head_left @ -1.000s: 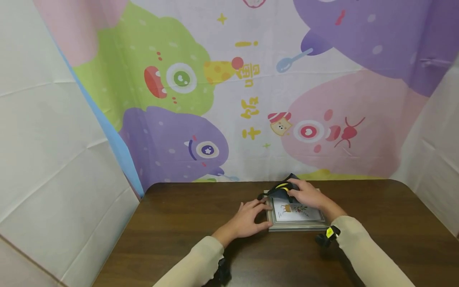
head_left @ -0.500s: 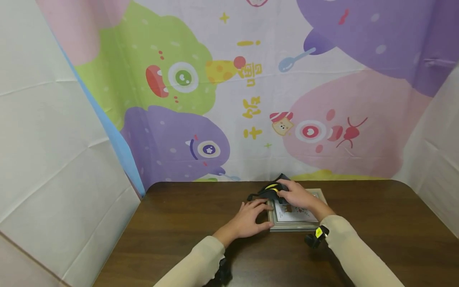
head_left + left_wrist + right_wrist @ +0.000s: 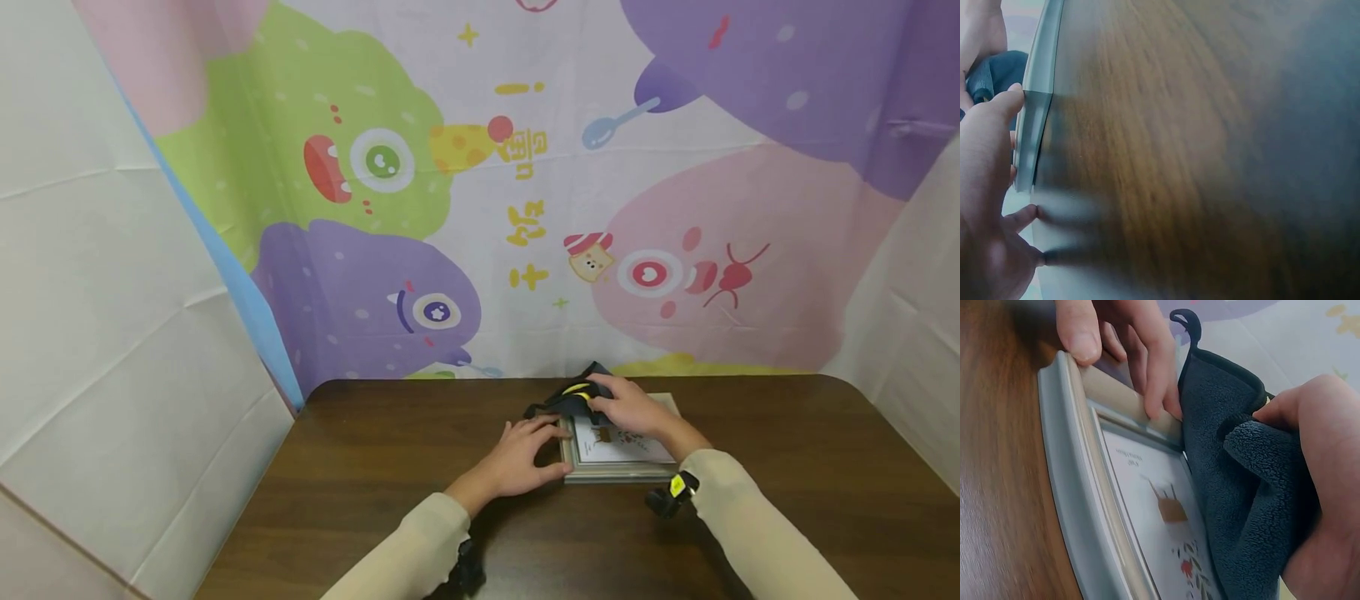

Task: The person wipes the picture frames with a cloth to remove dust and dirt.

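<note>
A picture frame (image 3: pixel 615 477) with a silvery moulding lies flat on the wooden table, holding a white print (image 3: pixel 1147 506) of a brown animal and plants. My right hand (image 3: pixel 633 408) grips a dark blue fleecy cloth (image 3: pixel 1254 481) with a hanging loop and a black and yellow side, pressed over the frame's far left part. That cloth covers the far left corner of the frame. With fingers spread, my left hand (image 3: pixel 517 458) rests at the frame's left side; its thumb (image 3: pixel 1082 344) touches the near left corner. In the left wrist view the cloth is mostly hidden behind the thumb.
The brown table (image 3: pixel 360 467) ends just behind the frame, against a hanging cartoon-printed sheet (image 3: pixel 525 333). White sheeting (image 3: pixel 135 317) closes off the left side. Each wrist carries a small black camera, such as the one under the right sleeve (image 3: pixel 750 508).
My right hand slid the cloth left across the frame's far part, then moved it slightly back to the right. My left hand stayed in place on the frame's left side.
</note>
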{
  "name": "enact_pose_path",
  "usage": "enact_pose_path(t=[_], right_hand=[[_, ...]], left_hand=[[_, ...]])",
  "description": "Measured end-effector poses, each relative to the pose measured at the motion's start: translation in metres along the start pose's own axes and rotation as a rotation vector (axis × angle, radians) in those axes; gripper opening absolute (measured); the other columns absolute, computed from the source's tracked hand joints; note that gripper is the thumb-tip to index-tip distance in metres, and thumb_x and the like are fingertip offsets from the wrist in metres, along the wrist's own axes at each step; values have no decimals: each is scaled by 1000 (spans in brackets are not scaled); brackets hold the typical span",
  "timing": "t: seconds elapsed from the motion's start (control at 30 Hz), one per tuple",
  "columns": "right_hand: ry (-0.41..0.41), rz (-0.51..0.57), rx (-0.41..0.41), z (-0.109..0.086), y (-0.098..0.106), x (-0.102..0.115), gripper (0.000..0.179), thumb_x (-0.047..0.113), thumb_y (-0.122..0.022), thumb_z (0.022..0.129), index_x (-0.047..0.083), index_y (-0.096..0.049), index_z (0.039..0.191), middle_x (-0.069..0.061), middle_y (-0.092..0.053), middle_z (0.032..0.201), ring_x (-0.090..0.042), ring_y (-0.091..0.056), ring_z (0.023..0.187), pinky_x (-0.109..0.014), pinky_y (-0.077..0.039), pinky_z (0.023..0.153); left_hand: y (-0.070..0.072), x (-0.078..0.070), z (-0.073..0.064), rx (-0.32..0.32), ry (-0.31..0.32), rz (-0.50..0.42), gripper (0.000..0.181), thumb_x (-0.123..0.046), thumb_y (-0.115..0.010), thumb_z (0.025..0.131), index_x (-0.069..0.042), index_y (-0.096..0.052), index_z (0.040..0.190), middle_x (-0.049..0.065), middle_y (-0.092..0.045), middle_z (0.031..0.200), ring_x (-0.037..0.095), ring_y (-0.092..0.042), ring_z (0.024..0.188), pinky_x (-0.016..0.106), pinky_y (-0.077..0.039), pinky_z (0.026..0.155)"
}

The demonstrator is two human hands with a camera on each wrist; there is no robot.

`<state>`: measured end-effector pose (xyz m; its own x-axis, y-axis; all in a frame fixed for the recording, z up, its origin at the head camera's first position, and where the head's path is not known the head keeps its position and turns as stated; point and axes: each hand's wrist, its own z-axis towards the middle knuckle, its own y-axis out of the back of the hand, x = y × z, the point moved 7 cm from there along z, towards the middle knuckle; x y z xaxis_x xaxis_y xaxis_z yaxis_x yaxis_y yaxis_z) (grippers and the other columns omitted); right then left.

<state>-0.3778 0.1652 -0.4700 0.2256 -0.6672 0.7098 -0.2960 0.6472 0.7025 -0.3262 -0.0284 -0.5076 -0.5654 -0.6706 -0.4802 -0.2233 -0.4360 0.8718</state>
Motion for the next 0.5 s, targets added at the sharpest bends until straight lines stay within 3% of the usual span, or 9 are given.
enact_pose_path(t=[0.2,0.5], right_hand=[[-4,-3,-35,-7,15,-11,61,21,-55,113,-11,-46,164,-39,-55,163,-54,-57,149,-69,-48,121],[-20,0,-53,-26,42,-34,62,18,-54,115,-17,-41,164,-45,-48,164,-62,-47,155,-75,-43,124]], left_hand=[[-2,3,2,12,40,3,55,-54,-70,107,-26,-67,154,6,-49,179,41,-46,165,84,-30,130],[-24,30,14,-55,-26,-31,55,-61,-71,104,-33,-67,152,-2,-48,180,41,-49,163,89,-30,126]])
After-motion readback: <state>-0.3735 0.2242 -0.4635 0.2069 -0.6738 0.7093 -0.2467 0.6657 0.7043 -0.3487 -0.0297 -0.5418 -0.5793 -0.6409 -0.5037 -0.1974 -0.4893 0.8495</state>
